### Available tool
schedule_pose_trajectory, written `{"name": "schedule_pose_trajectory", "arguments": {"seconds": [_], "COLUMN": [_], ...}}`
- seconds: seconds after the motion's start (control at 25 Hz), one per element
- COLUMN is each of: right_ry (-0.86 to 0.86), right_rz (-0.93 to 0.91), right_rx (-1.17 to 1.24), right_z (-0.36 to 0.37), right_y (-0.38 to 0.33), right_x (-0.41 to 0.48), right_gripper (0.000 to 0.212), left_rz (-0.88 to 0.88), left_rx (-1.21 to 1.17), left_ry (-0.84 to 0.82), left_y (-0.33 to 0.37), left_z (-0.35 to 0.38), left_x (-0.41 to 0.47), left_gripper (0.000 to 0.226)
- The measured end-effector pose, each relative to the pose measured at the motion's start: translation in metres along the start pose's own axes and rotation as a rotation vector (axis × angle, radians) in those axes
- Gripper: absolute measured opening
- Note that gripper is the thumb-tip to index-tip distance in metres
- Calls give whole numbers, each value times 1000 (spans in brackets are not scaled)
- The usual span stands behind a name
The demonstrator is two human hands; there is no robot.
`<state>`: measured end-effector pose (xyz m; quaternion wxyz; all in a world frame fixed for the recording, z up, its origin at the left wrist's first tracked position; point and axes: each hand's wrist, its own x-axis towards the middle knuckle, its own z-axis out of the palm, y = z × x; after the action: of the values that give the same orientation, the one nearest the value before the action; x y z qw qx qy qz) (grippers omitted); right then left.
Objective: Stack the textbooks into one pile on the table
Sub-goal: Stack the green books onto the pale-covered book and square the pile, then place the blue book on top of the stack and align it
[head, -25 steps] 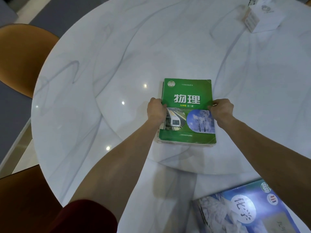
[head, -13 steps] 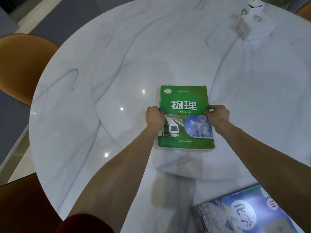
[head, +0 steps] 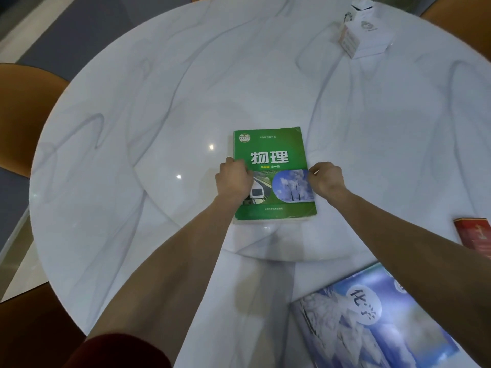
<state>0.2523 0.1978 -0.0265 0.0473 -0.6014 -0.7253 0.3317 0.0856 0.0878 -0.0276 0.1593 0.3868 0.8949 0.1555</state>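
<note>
White marbled surface (head: 159,128) carries the green textbook (head: 271,144) titled 物理 at its centre, left hand (head: 233,179) and right hand (head: 328,179) with fingers curled on its two long edges. Nearer than the green textbook, to its right, a blue textbook (head: 372,322) reads 化学 and a red book (head: 475,235) sits unstacked; on this glossy top a one-sided push could skew the pile

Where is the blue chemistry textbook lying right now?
In the head view, the blue chemistry textbook lies flat at the near right edge of the round white marble table, under the right forearm, apart from the green physics textbook at the centre.
</note>
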Motion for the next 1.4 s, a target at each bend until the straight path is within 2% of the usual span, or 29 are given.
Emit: {"name": "schedule_pose_trajectory", "arguments": {"seconds": [0.16, 0.4, 0.64, 0.84, 1.04, 1.28, 1.4], "right_ry": [10, 96, 167, 155, 170, 153, 201], "right_rz": [-72, -176, -169, -51, 157, 363, 435], "right_rx": [-172, -357, -543, -531, -447, -336, -207], "right_z": [-11, -20, -27, -24, -7, 17, 32], "right_y": [12, 51, 103, 148, 194, 222, 231], "right_x": [-30, -85, -137, -185, -233, -277, -293], "right_gripper": [30, 32, 34, 29, 29, 31, 33], "left_rz": [237, 492, 710, 791, 825, 739, 664], "left_rx": [93, 233, 334, 342, 341, 315, 259], "left_ry": [-39, -85, -131, -254, -375, -481, -524], "left_y": [22, 52, 76, 84, 82, 77, 75], "left_z": [-5, 0, 28, 63, 90, 110, 118], "left_x": [-27, -73, -128, -171, -203, -219, -226], "left_gripper": [28, 28, 31, 33, 32, 36, 41]}}
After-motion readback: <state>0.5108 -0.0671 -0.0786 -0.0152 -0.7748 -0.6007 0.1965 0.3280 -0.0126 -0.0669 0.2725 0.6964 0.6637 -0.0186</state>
